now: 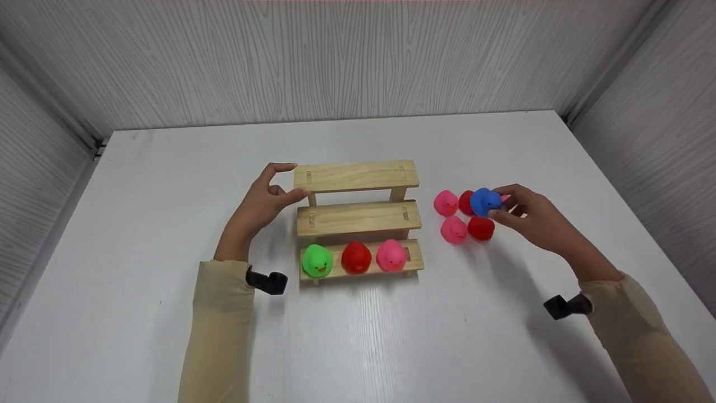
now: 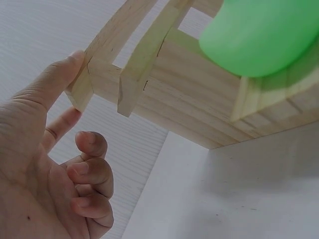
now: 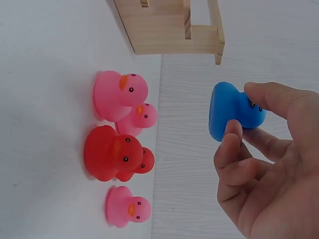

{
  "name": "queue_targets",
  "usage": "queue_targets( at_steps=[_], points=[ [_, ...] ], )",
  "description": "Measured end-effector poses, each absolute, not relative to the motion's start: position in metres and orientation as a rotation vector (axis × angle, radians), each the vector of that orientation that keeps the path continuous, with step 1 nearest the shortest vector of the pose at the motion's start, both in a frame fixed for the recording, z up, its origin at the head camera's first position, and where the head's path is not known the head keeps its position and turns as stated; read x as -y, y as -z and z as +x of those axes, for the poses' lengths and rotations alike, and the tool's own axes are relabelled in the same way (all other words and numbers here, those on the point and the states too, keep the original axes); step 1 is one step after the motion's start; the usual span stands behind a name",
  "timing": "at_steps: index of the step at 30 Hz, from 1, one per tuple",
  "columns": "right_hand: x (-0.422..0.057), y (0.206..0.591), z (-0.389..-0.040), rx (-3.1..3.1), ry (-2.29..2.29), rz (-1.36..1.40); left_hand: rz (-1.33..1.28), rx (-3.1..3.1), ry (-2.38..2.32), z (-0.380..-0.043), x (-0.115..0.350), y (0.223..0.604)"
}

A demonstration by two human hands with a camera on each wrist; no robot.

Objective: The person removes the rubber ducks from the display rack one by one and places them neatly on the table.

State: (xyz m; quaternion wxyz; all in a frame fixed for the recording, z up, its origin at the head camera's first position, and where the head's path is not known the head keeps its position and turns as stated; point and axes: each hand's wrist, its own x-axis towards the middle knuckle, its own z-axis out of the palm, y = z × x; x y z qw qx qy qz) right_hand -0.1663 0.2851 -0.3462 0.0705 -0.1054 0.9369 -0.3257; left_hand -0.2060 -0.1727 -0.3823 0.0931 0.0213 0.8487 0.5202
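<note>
My left hand (image 1: 262,198) pinches the left end of the top shelf on a three-tier wooden rack (image 1: 358,218), thumb and forefinger at its edges. In the left wrist view the other fingers curl loosely beside it. A blue rubber duck (image 1: 483,201) is held between the thumb and fingers of my right hand (image 1: 534,218), raised above the table right of the rack. The right wrist view shows this blue duck (image 3: 229,110) tipped over. On the bottom shelf sit a green duck (image 1: 317,261), a red duck (image 1: 356,257) and a pink duck (image 1: 391,256).
Under and beside my right hand, several pink ducks (image 1: 453,230) and red ducks (image 1: 481,229) stand grouped on the white table (image 1: 358,336). One pink duck is mostly hidden in the head view. Grey wood-grain panels (image 1: 335,61) enclose the back and sides.
</note>
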Motion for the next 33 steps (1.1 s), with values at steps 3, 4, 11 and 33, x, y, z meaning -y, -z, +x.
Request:
queue_targets(
  at_steps=[3,4,11,33],
  points=[
    [-0.292,0.346,-0.165,-2.829,0.968,-0.311,0.073,-2.519,-1.558,-0.206,0.173,0.383],
    [-0.294,0.346,-0.165,-2.831,0.966,-0.311,0.075,-2.519,-1.561,-0.206,0.173,0.383],
    [-0.308,0.348,-0.165,-2.858,0.928,-0.288,0.07,-2.525,-1.559,-0.205,0.174,0.385],
    [-0.343,0.37,-0.164,-2.802,0.85,-0.178,0.071,-2.511,-1.562,-0.206,0.173,0.383]
  ],
)
